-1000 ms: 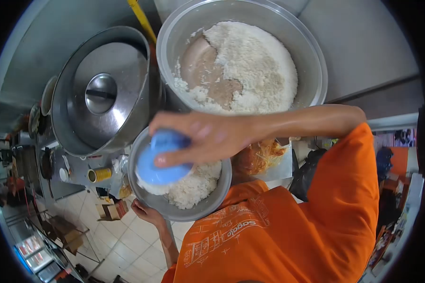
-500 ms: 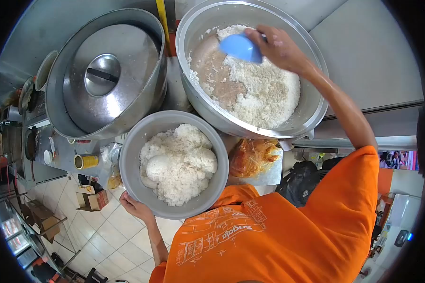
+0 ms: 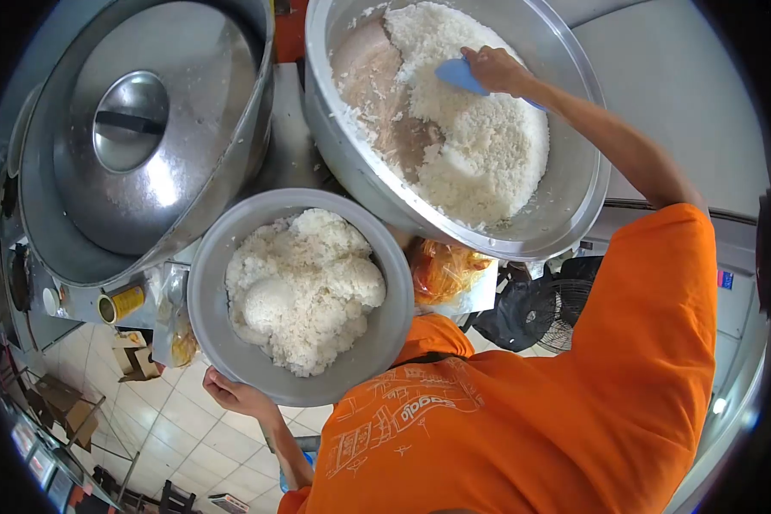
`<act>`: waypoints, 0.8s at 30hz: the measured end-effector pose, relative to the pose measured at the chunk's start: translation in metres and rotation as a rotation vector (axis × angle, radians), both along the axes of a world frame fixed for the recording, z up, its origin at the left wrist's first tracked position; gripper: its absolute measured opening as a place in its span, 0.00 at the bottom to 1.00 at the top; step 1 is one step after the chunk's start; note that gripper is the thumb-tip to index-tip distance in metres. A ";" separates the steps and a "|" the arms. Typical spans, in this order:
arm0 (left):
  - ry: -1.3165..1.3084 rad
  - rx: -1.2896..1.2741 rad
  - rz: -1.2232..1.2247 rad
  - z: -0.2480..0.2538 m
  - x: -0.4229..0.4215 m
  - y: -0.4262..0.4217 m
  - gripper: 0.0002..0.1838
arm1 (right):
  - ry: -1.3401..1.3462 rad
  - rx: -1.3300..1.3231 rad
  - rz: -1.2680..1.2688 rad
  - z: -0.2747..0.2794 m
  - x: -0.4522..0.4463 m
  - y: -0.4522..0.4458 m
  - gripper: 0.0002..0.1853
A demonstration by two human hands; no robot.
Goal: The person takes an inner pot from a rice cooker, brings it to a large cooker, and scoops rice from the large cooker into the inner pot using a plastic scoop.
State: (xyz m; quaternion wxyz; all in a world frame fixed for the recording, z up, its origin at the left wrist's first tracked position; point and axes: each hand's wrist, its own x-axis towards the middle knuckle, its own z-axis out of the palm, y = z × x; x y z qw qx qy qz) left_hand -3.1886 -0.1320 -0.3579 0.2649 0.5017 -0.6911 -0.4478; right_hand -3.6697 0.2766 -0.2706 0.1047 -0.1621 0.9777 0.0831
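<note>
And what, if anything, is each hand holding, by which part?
The right hand holds a blue scoop, gripped part hidden. The left hand touches the edge of the grey bowl, grip unclear.

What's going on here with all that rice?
Someone in an orange shirt is using a blue scoop, held in the right hand, in the rice inside a big metal pot. The left hand is at the edge of a smaller grey bowl, which already has a big heap of rice in it. Plenty of rice is in the big pot, but part of its bottom has only bits of rice on it.
</note>
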 end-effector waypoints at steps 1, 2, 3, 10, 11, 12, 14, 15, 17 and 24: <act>0.018 0.007 0.007 0.000 -0.001 0.001 0.15 | -0.007 0.005 0.011 0.011 0.008 -0.014 0.22; 0.012 0.008 0.015 -0.001 0.001 0.000 0.15 | -0.122 -0.105 -0.243 0.028 0.019 -0.030 0.26; 0.011 0.007 0.014 -0.003 0.002 -0.001 0.14 | -0.234 -0.214 -0.499 0.037 0.025 -0.041 0.31; 0.062 -0.001 -0.008 -0.003 0.001 0.000 0.14 | -0.254 -0.251 -0.776 0.017 0.019 -0.034 0.34; 0.069 -0.003 -0.010 -0.002 0.000 0.000 0.14 | -0.248 -0.255 -0.776 0.016 0.018 -0.032 0.34; 0.078 0.009 -0.014 -0.001 0.000 0.001 0.14 | -0.291 -0.290 -0.792 0.014 0.016 -0.029 0.34; 0.094 0.016 -0.008 0.000 0.001 0.000 0.14 | -0.330 -0.329 -0.794 0.013 0.014 -0.027 0.34; 0.092 0.026 -0.026 -0.001 0.004 -0.001 0.14 | -0.363 -0.340 -0.764 0.013 0.015 -0.025 0.34; 0.097 0.035 -0.044 0.000 0.004 -0.001 0.14 | -0.390 -0.353 -0.732 0.011 0.015 -0.023 0.34; 0.143 0.025 -0.020 0.000 0.000 0.002 0.14 | -0.901 -0.482 -0.653 -0.007 0.023 -0.032 0.30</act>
